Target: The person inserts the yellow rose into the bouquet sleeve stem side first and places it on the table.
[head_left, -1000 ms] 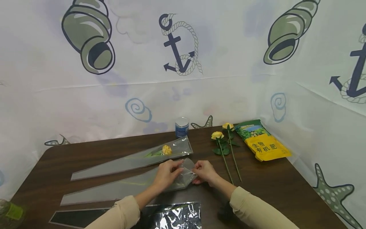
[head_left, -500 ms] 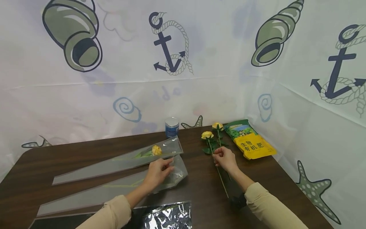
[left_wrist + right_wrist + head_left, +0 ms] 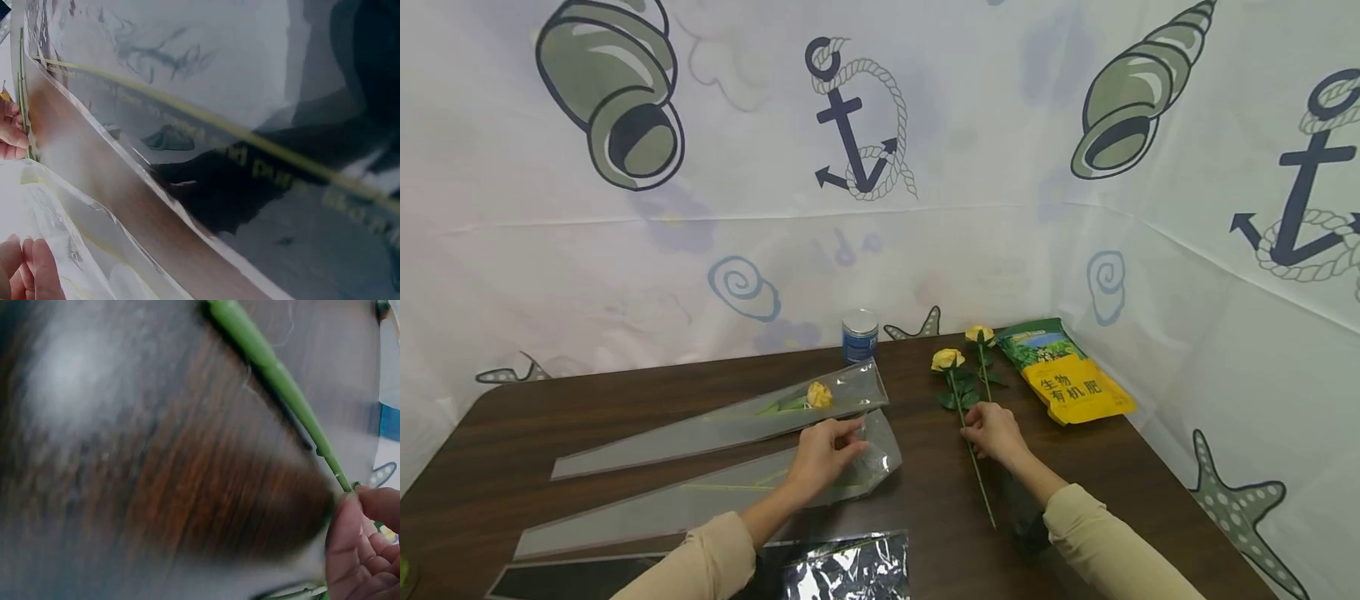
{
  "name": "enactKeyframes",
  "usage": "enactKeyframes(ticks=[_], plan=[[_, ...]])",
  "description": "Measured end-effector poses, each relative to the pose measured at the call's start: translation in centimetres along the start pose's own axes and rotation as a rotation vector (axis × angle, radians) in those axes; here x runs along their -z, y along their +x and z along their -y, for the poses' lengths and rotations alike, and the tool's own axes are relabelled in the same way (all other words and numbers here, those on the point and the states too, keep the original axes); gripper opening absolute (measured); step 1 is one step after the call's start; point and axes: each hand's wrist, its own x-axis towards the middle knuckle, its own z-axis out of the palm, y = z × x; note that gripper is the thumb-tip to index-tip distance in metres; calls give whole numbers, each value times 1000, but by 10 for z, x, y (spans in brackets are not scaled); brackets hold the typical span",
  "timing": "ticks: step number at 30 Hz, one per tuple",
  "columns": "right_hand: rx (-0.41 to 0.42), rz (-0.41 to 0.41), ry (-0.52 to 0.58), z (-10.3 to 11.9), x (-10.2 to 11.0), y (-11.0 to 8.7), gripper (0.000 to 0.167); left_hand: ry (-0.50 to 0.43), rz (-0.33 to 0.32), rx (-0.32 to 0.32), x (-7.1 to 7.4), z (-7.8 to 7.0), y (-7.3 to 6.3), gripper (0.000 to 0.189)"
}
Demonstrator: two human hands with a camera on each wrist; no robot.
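Note:
My left hand (image 3: 822, 452) pinches the wide open end of the middle clear sleeve (image 3: 625, 518), a long tapering bag lying on the table. In the left wrist view, the fingers (image 3: 45, 269) show at the sleeve's edge. My right hand (image 3: 997, 435) pinches the green stem of the nearer yellow rose (image 3: 947, 360) partway along its length. The right wrist view has thumb and forefinger closed on that stem (image 3: 290, 390). The other yellow rose (image 3: 980, 335) lies beside it, its stem partly behind my right hand.
Behind the middle sleeve lies another clear sleeve with a yellow flower (image 3: 818, 394) inside. A shiny sleeve stack (image 3: 850, 571) lies at the front. A blue can (image 3: 860, 336) stands at the back edge, and a yellow-green fertilizer bag (image 3: 1078, 379) lies back right on the brown table (image 3: 925, 517).
My right hand has left the sleeve's open end, moved right and taken hold of the nearer rose's stem. My left hand stays at the sleeve. The head view has shifted slightly.

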Motion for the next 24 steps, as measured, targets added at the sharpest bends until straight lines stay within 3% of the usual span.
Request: enactKeyframes(ticks=[4, 8, 13, 18, 24], plan=[[-37, 23, 142, 1, -3, 0, 11, -7, -9, 11, -2, 1, 0, 33], [-87, 25, 480, 7, -6, 3, 20, -24, -16, 16, -2, 1, 0, 33], [-102, -92, 847, 27, -10, 6, 21, -33, -17, 20, -1, 0, 0, 33], [-65, -234, 1035, 47, -11, 8, 14, -42, -25, 15, 0, -3, 0, 32], [5, -373, 1157, 58, -17, 8, 12, -64, -15, 22, 1, -5, -1, 32]])
